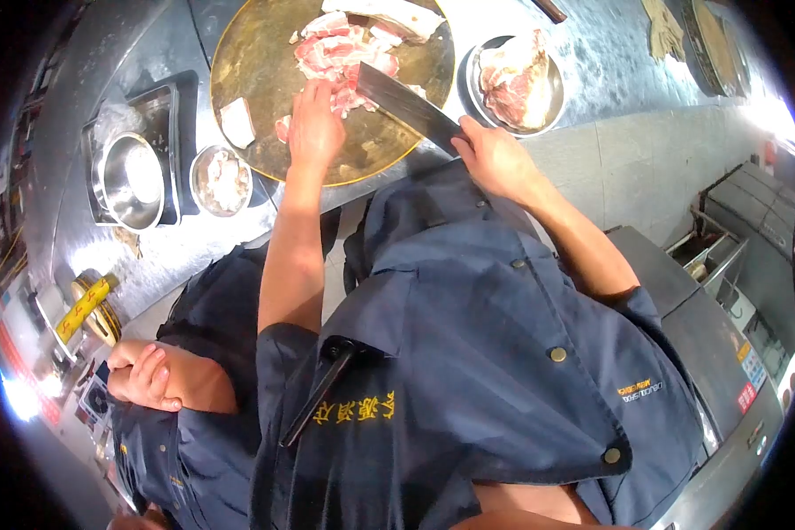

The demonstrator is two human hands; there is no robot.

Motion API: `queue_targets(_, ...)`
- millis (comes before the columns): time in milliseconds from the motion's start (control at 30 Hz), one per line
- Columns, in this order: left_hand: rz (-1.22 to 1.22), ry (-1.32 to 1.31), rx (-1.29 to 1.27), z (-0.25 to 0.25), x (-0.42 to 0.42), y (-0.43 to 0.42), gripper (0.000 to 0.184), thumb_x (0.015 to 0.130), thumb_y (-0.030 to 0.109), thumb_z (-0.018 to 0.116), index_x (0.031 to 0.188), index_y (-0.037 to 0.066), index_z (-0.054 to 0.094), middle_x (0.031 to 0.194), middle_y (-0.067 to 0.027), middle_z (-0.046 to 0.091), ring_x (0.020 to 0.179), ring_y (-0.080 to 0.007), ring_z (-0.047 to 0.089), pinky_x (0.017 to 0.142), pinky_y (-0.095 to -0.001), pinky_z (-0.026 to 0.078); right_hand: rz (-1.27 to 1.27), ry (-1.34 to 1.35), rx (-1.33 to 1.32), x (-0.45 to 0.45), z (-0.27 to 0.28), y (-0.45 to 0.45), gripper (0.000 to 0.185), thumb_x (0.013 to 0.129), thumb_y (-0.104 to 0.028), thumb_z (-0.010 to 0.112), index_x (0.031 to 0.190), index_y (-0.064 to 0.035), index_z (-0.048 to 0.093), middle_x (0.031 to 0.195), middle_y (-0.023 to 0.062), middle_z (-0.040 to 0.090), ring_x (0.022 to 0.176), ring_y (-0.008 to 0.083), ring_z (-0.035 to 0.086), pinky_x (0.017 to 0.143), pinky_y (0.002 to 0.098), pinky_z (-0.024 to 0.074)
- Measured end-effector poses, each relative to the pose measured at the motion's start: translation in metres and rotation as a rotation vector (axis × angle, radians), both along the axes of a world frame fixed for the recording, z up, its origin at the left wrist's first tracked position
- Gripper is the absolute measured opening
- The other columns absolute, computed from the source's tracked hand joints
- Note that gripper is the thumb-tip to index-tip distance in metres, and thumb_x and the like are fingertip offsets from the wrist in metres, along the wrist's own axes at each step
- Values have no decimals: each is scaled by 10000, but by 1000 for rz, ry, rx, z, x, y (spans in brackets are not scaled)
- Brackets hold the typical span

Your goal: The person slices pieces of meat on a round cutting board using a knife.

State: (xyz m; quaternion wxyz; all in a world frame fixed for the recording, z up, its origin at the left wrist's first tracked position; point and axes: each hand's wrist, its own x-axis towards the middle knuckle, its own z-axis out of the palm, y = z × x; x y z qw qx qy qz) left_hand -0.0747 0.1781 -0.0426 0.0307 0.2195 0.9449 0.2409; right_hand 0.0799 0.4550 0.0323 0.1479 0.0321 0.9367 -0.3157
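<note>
My right hand [500, 161] is closed around the handle end of a cleaver [411, 108]. Its dark blade reaches up and left over the round chopping board [247, 53], with the tip beside the cut raw meat [327, 49]. Fingers together, my left hand [316, 125] presses on pieces at the near edge of that meat, left of the blade. A thick pale slab of fatty meat [397, 13] lies at the board's far edge. To the left of my left hand sits a separate pale piece [237, 123]. My left fingertips are partly hidden among the pieces.
A metal bowl [557, 93] with a large chunk of meat stands right of the board. At left are a small bowl of pale pieces [221, 181] and a steel bowl [106, 181] on a black tray [182, 132]. A co-worker's hands [146, 375] are folded at lower left.
</note>
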Motion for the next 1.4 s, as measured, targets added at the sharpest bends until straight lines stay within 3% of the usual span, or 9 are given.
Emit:
queue_targets(133, -16, -316, -69, 4, -15, 1, 331, 866, -8, 698, 1190, 42, 654, 1198, -183, 668, 1184, -407, 626, 1010, -495, 515, 3, -5, 4, -1, 1, -1, 218, 1033, -214, 643, 1077, -17, 562, 798, 297, 694, 811, 514, 700, 739, 621, 538)
queue_targets(533, -126, 23, 48, -6, -16, 4, 309, 782, -53, 670, 1079, 30, 679, 1123, -208, 668, 1112, -438, 628, 976, -510, 512, -2, 12, -3, 1, -1, -3, 203, 1036, -199, 634, 1088, -19, 556, 808, 294, 699, 817, 513, 702, 745, 626, 535)
queue_targets(767, -136, -162, -56, 28, 8, -6, 244, 793, -17, 718, 1026, 55, 734, 971, -212, 720, 968, -431, 690, 875, -495, 554, -10, 24, -3, 2, -6, -2, 213, 1037, -195, 631, 1083, -3, 553, 826, 301, 705, 824, 514, 708, 744, 624, 546)
queue_targets(867, -215, -295, 50, 32, 28, -41, 205, 853, 5, 752, 1054, 50, 743, 957, -154, 754, 889, -333, 735, 811, -412, 575, -12, 7, 10, 2, -2, -3, 220, 1037, -199, 634, 1082, 0, 555, 824, 303, 703, 821, 516, 707, 739, 622, 547)
queue_targets(967, 32, -818, 584, 12, 34, -74, 177, 1054, 89, 679, 1208, 6, 706, 1068, -25, 731, 961, -103, 686, 847, -282, 584, -23, -6, 19, 5, -2, -4, 224, 1034, -202, 640, 1084, 0, 557, 813, 303, 700, 814, 516, 706, 731, 619, 546)
queue_targets(1067, 206, -822, 856, 15, 20, -73, 198, 1045, 93, 693, 1213, -12, 687, 1058, -34, 722, 968, -116, 688, 861, -294, 588, 0, 17, 26, 5, -2, -6, 224, 1030, -201, 645, 1086, -2, 557, 803, 298, 699, 804, 513, 705, 718, 616, 545)
queue_targets(1200, 488, -804, 521, -3, 11, -61, 185, 1046, 112, 693, 1167, -28, 681, 1040, -68, 725, 876, -143, 724, 770, -272, 601, 2, 42, 38, 5, 10, -13, 220, 1026, -203, 650, 1085, -10, 561, 774, 283, 694, 777, 502, 701, 703, 611, 538)
queue_targets(1233, 544, -732, 536, -5, 16, -58, 216, 1041, 121, 693, 1168, -54, 693, 990, -92, 752, 773, -159, 732, 668, -265, 588, -4, 66, 31, 4, 13, -15, 219, 1027, -207, 649, 1083, -13, 562, 765, 277, 693, 769, 498, 700, 701, 609, 537)
queue_targets(1400, 745, -675, 746, -14, 29, -62, 272, 1012, 117, 701, 1220, -58, 700, 958, -126, 763, 814, -189, 745, 726, -295, 599, 102, 63, -17, -3, 19, -25, 228, 1036, -225, 636, 1081, -13, 565, 772, 279, 695, 779, 499, 704, 713, 605, 543)
